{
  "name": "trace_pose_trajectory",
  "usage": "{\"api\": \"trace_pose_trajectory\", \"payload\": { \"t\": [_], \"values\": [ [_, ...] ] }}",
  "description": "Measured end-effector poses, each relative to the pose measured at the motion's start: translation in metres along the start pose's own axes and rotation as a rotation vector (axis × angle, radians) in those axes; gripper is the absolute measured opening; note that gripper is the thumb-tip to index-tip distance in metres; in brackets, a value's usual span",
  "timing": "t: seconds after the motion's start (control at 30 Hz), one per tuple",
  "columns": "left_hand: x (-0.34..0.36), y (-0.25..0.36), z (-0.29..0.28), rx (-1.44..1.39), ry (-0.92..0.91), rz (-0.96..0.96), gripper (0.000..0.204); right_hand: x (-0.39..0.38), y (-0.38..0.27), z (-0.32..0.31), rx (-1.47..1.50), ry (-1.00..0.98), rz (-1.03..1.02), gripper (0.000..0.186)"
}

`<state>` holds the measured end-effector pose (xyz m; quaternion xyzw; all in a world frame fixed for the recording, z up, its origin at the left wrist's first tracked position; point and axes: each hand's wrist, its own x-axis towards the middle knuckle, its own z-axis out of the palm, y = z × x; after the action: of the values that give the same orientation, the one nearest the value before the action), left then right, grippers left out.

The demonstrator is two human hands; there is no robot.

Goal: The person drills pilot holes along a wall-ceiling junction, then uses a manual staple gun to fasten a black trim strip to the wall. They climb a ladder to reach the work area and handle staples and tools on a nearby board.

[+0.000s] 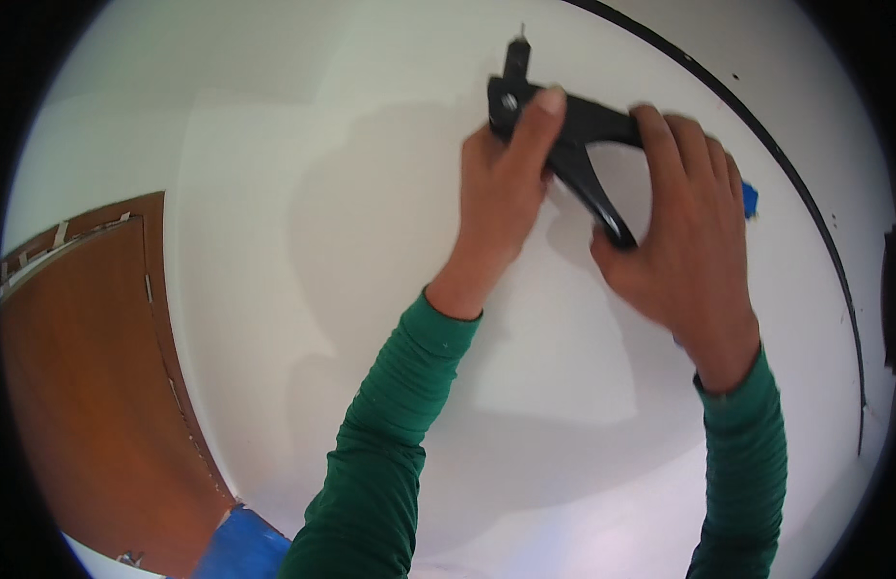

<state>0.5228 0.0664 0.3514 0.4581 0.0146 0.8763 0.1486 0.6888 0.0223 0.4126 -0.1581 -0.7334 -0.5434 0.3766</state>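
Observation:
A black hand riveter (588,188) is raised before a pale surface, its nose pointing up with a thin metal pin at the tip. My left hand (496,203) is closed on the tool's head, thumb across the pivot end. My right hand (694,241) holds the spread handles, fingertips over the end of the upper one and thumb at the end of the lower one. Green sleeves cover both my forearms. A small blue thing (749,200) shows just beyond my right fingers, partly hidden.
The white surface (361,241) fills most of the view, with a black cable (805,183) curving along the right. At left is a brown wooden door (81,386) in its frame. A blue item (235,545) lies at lower left, and a dark object (892,299) is at the far right edge.

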Motion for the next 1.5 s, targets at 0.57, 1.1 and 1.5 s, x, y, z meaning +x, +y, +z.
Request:
{"api": "trace_pose_trajectory", "payload": {
  "t": [0.57,1.1,1.5],
  "values": [
    [0.137,0.022,-0.104,0.303,0.371,0.279,0.073,0.181,-0.047,0.13,-0.324,0.168,-0.182,0.091],
    [0.151,0.028,-0.105,0.427,0.371,0.363,0.052,0.199,-0.057,0.132,-0.332,0.096,-0.088,0.103],
    [0.154,0.047,-0.1,0.449,0.313,0.261,0.042,0.196,-0.082,0.104,-0.298,-0.014,-0.005,0.096]
  ]
}}
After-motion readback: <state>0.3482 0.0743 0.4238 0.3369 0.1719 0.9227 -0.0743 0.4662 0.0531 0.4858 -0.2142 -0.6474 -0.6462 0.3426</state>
